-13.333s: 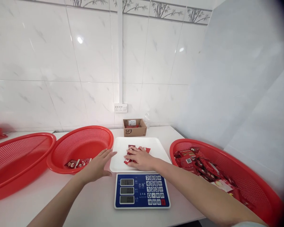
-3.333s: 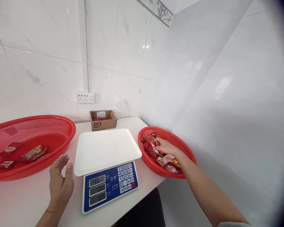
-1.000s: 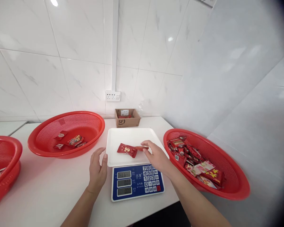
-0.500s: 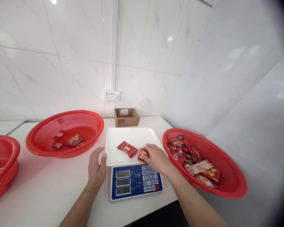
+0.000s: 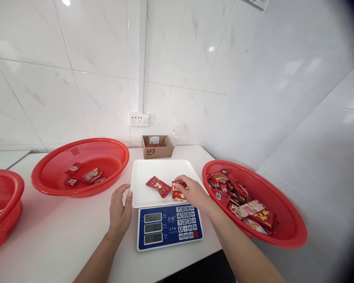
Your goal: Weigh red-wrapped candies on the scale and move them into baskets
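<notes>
The right hand [image 5: 191, 192] has thumb and fingers clamped on a small red-and-gold packet [image 5: 178, 194], at 4 o'clock over a white tray [image 5: 159, 168]. Take the middle of that tray as the centre of the clock, with 12 farthest from the person.

The left hand [image 5: 120, 210] is at 8 o'clock, bare, its thumb and fingers apart and curved around nothing. It is just beside the tray's edge; whether it touches cannot be told.

A dark red packet [image 5: 158, 186] with pale figures lies flat on the tray, toward 8 o'clock, just beside the held packet. At 6 o'clock is the scale's blue panel [image 5: 170, 227], with number keys and three small displays.

Between 3 and 4 o'clock, a red basket [image 5: 273, 198] holds a heap of mostly red packets, a pink one [image 5: 250, 208] on top. Near 9 o'clock, a second red basket [image 5: 107, 163] holds a few packets [image 5: 92, 175]. Farther out that way, a third basket [image 5: 20, 192] is cut off by the edge of view.

At 12 o'clock stands an open cardboard box [image 5: 158, 152] with red items inside. Beyond it, toward 11, a socket [image 5: 139, 119] is on the tiled wall.
</notes>
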{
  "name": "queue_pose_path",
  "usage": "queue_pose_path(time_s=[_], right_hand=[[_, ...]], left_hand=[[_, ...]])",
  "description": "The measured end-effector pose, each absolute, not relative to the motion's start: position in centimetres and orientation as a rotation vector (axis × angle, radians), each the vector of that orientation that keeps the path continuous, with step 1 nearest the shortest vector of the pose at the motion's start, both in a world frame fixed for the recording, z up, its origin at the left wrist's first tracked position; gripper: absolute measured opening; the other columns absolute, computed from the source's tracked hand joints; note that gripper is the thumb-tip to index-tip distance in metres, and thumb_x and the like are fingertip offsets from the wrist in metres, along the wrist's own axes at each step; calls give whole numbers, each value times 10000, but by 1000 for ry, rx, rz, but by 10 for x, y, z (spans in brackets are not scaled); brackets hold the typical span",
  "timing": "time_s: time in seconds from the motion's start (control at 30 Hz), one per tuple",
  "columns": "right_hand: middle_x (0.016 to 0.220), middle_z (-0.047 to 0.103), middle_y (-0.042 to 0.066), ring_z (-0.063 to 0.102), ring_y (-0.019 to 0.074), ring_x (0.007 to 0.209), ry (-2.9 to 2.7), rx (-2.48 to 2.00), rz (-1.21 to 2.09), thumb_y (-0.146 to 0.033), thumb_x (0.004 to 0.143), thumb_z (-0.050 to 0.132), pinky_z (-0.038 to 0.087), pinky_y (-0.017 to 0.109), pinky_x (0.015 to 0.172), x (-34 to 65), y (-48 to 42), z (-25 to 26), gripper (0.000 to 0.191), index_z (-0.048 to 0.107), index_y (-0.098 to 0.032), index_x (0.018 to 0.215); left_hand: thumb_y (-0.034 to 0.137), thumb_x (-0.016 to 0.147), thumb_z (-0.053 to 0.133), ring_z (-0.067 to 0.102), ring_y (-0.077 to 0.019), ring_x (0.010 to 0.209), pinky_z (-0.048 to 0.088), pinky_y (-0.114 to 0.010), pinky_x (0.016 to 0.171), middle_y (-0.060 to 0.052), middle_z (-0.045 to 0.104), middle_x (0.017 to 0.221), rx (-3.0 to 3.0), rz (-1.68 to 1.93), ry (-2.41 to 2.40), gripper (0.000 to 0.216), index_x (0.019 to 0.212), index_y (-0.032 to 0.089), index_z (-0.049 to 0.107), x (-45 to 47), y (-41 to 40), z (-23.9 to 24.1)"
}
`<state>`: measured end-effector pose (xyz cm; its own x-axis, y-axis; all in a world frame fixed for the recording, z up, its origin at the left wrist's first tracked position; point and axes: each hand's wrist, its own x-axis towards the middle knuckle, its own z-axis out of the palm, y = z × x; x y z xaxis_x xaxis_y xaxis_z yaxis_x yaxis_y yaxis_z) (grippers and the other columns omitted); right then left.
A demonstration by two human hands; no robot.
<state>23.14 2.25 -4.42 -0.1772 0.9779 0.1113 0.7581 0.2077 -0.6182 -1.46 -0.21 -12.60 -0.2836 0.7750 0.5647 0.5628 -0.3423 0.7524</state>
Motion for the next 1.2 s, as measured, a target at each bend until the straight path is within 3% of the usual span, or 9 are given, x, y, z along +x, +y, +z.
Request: queue_pose_path(time_s=[0.23,0.4,0.53,0.6,0.7,0.9,1.0,1.1,1.2], right_hand=[[944,664,26,608,167,872,-1896,-1541,541,-244,812,457,450,298,783,232,31,-52,168,598,-213,899],[1021,654,57,599,176,943,-1909,-1547,462,-304,885,363,450,328,846,230,35,-53,291,598,-202,1025],[1362,453,137,357,268,1284,-2072,-1553,417,-343,862,450,279,445,1038,219,28,-55,416,537,-175,1233],[1454,331,132,210,318,1354,-2173,-1546,431,-424,853,472,186,534,1056,211,21,-55,503,475,-214,1311],[1488,273,105,134,345,1371,-2321,-1511,459,-514,870,406,120,616,1032,198,14,-55,532,412,-292,1354],[1457,343,82,92,317,1382,-2435,-1485,464,-395,917,345,98,592,1041,180,30,-58,430,457,-303,1322],[1455,352,54,136,298,1378,-2433,-1491,473,-434,907,360,126,587,1043,187,41,-51,420,476,-334,1298],[1474,318,39,156,262,1379,-2369,-1544,426,-490,883,403,174,527,1064,220,51,-33,483,419,-329,1339],[1482,290,78,174,218,1373,-2188,-1724,320,-401,891,445,180,433,1094,280,57,-18,540,332,-240,1393]], left_hand=[[384,890,401,512,-217,1067,423,-392,924,-84,576,1091,1740,1678,1675,300,1091,203,532,-14,-3,-124],[384,890,398,511,-219,1068,421,-392,925,-86,574,1084,1743,1663,1676,303,1093,201,529,-14,-3,-124],[389,887,398,513,-221,1059,418,-393,923,-90,573,1078,1750,1671,1687,310,1089,195,530,-14,-2,-123],[394,884,397,514,-224,1055,416,-396,922,-94,575,1075,1751,1665,1698,317,1084,188,532,-14,-2,-123],[400,880,393,520,-226,1041,414,-395,918,-97,576,1071,1761,1646,1718,332,1088,182,532,-15,-1,-124],[413,871,397,528,-235,1034,407,-400,924,-108,577,1099,1749,1612,1784,372,1110,168,540,-16,0,-122],[411,860,400,534,-249,1034,416,-413,912,-113,581,1106,1737,1578,1834,389,1122,162,545,-17,0,-120],[413,843,402,546,-266,1016,432,-435,888,-111,587,1093,1717,1531,1887,408,1129,161,549,-17,2,-118],[422,834,392,549,-276,1010,439,-449,878,-105,587,1083,1707,1518,1904,418,1125,170,554,-16,1,-117]])
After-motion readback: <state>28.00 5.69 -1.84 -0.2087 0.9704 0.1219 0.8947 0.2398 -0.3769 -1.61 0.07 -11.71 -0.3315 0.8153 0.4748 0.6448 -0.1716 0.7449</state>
